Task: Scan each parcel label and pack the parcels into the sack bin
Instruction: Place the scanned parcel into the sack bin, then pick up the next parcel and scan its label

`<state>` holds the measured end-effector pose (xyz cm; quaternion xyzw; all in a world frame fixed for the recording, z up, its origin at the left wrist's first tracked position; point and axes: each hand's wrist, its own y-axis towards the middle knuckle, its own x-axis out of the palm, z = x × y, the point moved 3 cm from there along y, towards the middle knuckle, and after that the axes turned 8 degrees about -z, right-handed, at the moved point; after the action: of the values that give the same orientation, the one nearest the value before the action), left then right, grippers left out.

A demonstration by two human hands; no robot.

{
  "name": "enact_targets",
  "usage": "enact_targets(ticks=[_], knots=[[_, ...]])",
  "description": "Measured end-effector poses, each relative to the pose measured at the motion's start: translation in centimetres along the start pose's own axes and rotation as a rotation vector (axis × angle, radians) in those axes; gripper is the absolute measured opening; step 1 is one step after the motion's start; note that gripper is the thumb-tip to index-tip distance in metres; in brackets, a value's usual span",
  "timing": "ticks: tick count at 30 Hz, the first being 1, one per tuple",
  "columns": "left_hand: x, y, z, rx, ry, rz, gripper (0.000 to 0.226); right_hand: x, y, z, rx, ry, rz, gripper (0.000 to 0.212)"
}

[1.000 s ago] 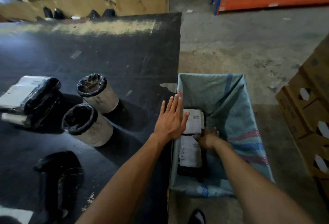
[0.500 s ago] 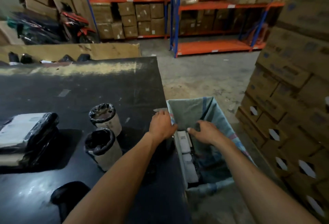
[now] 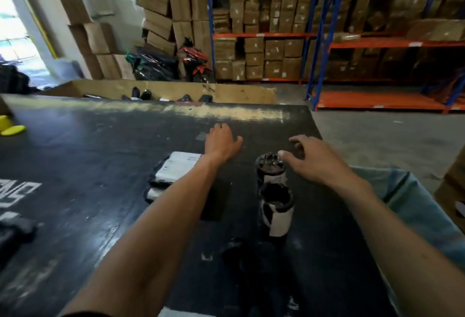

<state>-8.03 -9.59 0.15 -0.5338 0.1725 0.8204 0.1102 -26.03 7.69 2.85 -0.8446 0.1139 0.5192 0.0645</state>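
Worktop [image 3: 100,165] fills mid frame. Flat parcel [image 3: 176,169] lies centre-left, partly under the left forearm. Left hand [image 3: 221,141] is empty, fingers loosely spread, palm down just past it. Two upright tube parcels [image 3: 273,186] stand centre-right. Right hand [image 3: 310,157] is empty, fingers wide, right by the far tube's top. Sack bin [image 3: 412,206] sits at right edge. Both hands have left the bin since a second ago, so the last parcel looks packed; next pick likely a tube.

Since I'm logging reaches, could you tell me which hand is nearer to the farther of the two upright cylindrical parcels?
Right. The right hand hovers open just above and right of the farther cylindrical parcel, thumb near its top; the left hand is over the table well to its left.
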Motion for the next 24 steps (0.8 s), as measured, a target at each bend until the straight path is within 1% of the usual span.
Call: enact_targets(ticks=[3, 7, 10, 12, 14, 15, 17, 19, 21, 24], knots=[[-1.2, -0.6, -7.8, -0.169, 0.021, -0.028, 0.058, 2.9, -0.7, -5.4, -0.108, -0.013, -0.11, 0.065], [-0.4, -1.8, -15.2, -0.372, 0.055, -0.109, 0.074, 8.6, -1.6, -9.2, -0.171, -0.101, -0.32, 0.067], [1.1, -2.4, -18.8, -0.456, 0.033, -0.183, 0.089, 13.3, -2.8, -9.3, -0.103, -0.205, -0.457, 0.075], [1.9, -2.3, -20.5, -0.462, -0.036, -0.231, 0.097, 15.9, -3.9, -8.4, -0.016, -0.274, -0.533, 0.083], [2.2, -1.9, -21.5, -0.439, -0.085, -0.28, 0.101, 17.9, -5.2, -7.3, 0.082, -0.288, -0.597, 0.093], [2.1, -1.6, -21.8, -0.428, -0.101, -0.313, 0.104, 18.7, -5.7, -6.7, 0.135, -0.26, -0.623, 0.1], [1.6, -0.9, -22.1, -0.424, -0.109, -0.401, 0.114, 19.9, -6.5, -5.8, 0.246, -0.124, -0.656, 0.11], [1.0, -0.3, -21.8, -0.442, -0.094, -0.489, 0.124, 20.7, -7.1, -5.1, 0.326, 0.048, -0.647, 0.113], [0.6, -0.3, -21.2, -0.453, -0.073, -0.509, 0.128, 21.0, -7.4, -4.7, 0.359, 0.17, -0.632, 0.106], [0.6, -1.2, -20.5, -0.451, -0.095, -0.448, 0.128, 21.0, -7.7, -4.3, 0.389, 0.372, -0.609, 0.086]])
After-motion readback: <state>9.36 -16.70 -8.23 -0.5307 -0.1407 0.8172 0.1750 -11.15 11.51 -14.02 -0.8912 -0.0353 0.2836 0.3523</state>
